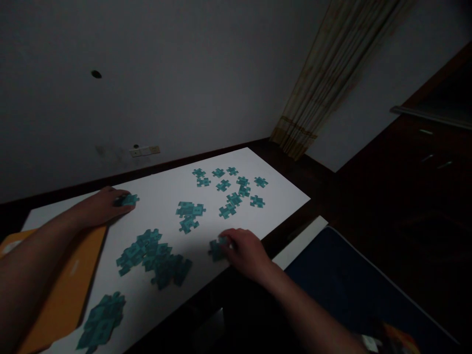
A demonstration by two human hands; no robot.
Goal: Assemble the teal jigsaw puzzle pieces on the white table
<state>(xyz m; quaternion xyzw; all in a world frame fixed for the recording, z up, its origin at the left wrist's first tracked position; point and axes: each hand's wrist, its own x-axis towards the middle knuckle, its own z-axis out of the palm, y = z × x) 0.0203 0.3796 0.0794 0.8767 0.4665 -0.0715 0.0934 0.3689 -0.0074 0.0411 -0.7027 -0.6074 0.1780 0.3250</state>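
Note:
Teal jigsaw pieces lie on a white sheet spread over a dark table. My left hand rests at the sheet's left side, fingers curled on one teal piece. My right hand sits near the front edge, fingers pinched on another teal piece. Between the hands lies a joined cluster of pieces. A smaller group sits in the middle, and several loose pieces are scattered at the far right.
An orange envelope lies under my left forearm. Another heap of pieces sits at the near left. A dark blue mat lies beside the table. A striped curtain hangs behind, and a dark cabinet stands right.

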